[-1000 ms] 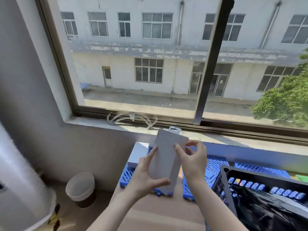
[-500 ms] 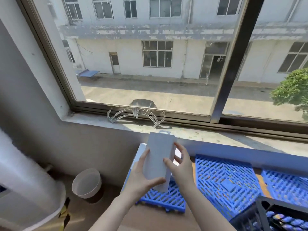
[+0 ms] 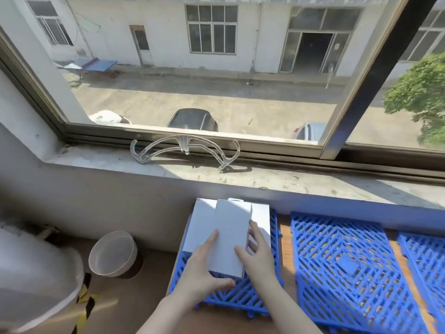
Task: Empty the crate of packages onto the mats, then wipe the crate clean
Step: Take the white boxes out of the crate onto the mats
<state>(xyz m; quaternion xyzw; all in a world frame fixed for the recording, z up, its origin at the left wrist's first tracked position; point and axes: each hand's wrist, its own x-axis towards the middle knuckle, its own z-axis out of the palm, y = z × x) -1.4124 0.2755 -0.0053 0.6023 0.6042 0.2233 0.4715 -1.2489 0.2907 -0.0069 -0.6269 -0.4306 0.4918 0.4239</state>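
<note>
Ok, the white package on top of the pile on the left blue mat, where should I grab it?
By its two long side edges near the close end, coming from above. The top package lies flat and lengthwise on other white packages on the left mat, long and narrow, so its width spans easily. The left hand and right hand hold it there.

Three white packages (image 3: 231, 237) (image 3: 202, 225) (image 3: 261, 220), three blue mats (image 3: 349, 261) (image 3: 228, 296) (image 3: 423, 256), two hands (image 3: 204, 268) (image 3: 258, 257), one bin (image 3: 112, 254), one clear hanger (image 3: 185, 150).

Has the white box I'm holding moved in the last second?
Yes: the white box dropped from windowsill height down toward the left blue mat.
</note>
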